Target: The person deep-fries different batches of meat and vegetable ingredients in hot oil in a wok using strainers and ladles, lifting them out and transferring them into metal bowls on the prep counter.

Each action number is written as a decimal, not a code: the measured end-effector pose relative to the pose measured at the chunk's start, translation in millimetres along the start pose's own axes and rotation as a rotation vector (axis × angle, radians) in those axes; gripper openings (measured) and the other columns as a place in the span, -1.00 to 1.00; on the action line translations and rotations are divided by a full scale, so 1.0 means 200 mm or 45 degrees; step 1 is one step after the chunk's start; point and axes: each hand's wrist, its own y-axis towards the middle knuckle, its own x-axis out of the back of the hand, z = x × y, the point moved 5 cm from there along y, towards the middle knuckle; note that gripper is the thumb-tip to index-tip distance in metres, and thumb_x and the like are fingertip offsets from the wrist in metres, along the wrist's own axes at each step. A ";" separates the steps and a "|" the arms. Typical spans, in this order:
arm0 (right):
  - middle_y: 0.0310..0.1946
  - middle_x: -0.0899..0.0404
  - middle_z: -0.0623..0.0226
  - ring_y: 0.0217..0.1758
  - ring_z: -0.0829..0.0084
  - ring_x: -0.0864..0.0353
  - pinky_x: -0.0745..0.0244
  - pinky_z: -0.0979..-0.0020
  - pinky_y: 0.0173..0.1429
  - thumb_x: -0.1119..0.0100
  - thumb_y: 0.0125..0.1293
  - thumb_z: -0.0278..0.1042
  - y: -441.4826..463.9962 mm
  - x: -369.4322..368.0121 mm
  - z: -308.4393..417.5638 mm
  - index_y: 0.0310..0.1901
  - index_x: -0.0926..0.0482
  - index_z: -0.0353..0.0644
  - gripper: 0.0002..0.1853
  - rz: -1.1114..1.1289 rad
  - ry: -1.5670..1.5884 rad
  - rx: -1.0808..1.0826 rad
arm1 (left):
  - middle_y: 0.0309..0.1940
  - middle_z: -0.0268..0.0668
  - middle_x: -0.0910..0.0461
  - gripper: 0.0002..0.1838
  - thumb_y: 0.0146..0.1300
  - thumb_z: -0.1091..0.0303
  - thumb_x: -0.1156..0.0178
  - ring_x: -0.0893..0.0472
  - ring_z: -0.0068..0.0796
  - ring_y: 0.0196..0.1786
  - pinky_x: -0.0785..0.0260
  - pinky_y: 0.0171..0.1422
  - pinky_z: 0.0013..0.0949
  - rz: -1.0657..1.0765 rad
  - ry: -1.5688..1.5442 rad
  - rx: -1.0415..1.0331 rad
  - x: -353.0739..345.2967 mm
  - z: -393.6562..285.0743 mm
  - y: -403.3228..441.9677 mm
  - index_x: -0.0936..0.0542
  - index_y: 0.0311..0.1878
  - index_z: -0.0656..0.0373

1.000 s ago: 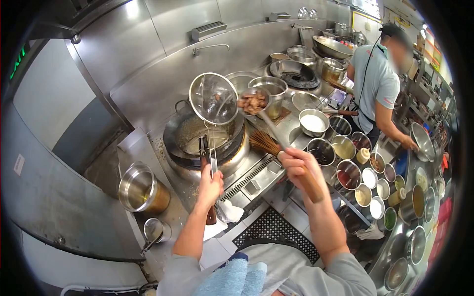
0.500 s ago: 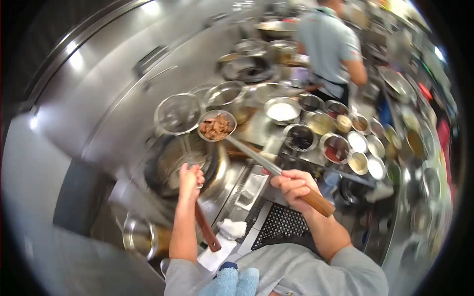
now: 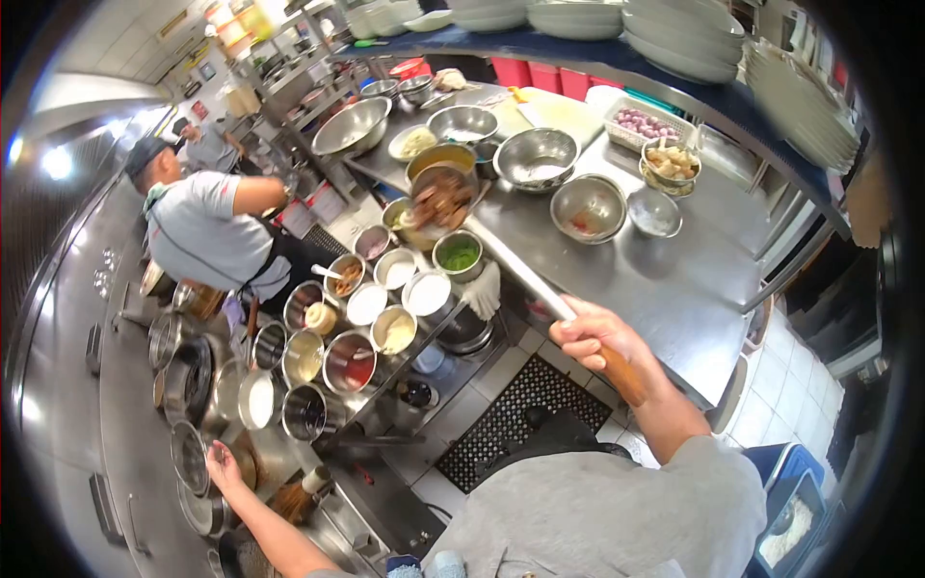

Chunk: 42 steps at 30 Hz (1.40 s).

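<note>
Right hand (image 3: 609, 341) wrapped round ladle (image 3: 520, 270); left hand (image 3: 224, 469): cannot tell whether gripping. Step: apparently carrying meat (image 3: 442, 202). Next move calls for keeping ladle level, steady.

Blurred brown meat (image 3: 442, 200) in ladle (image 3: 520, 268), wok (image 3: 243, 556) and blue towel (image 3: 447, 565) cut off below

ladle (image 3: 525, 273): 1 | own hands (image 3: 597, 337): 2 | co-workers (image 3: 207, 223): 2 | brush (image 3: 291, 502): 1
</note>
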 end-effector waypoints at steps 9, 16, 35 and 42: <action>-0.70 -0.25 0.48 -0.75 0.65 -0.25 -0.27 0.52 -0.72 -0.09 0.18 -0.48 0.33 0.75 0.47 0.38 0.01 -0.10 -0.26 -0.765 -1.031 0.274 | -0.09 -0.13 -0.52 -0.63 0.30 0.31 -0.10 -0.56 -0.37 -0.13 -0.51 -0.05 -0.37 0.538 0.651 0.270 -0.57 0.47 -0.68 -0.37 0.06 0.35; -0.61 -0.41 0.30 -0.73 0.46 -0.38 -0.31 0.40 -0.70 -0.07 0.19 -0.51 0.52 0.92 0.54 0.40 0.03 -0.10 -0.24 -1.098 -1.438 0.560 | -0.09 -0.27 -0.49 -0.57 0.25 0.27 -0.17 -0.54 -0.49 -0.17 -0.46 -0.16 -0.43 0.398 1.757 0.078 -0.32 0.22 -1.37 -0.39 0.14 0.22; -0.43 -0.20 0.26 -0.74 0.70 -0.09 -0.02 0.60 -0.82 0.15 0.33 -0.64 0.37 0.12 -0.11 0.41 0.13 -0.08 -0.32 0.476 0.844 -0.552 | 0.14 0.05 -0.33 -0.25 0.12 0.05 -0.24 -0.39 0.10 0.14 -0.35 0.13 -0.05 -1.099 2.899 0.034 0.55 0.01 -2.47 -0.21 0.25 0.30; -0.50 -0.13 0.34 -0.72 0.69 -0.14 -0.14 0.60 -0.77 0.25 0.34 -0.63 0.29 -0.58 -0.89 0.40 0.23 -0.23 -0.35 0.703 0.999 -1.353 | -0.20 0.23 -0.52 -0.71 0.19 0.51 0.08 -0.53 0.21 -0.11 -0.38 -0.02 0.08 -1.129 2.608 -0.123 1.01 -0.36 -2.63 -0.32 -0.01 0.34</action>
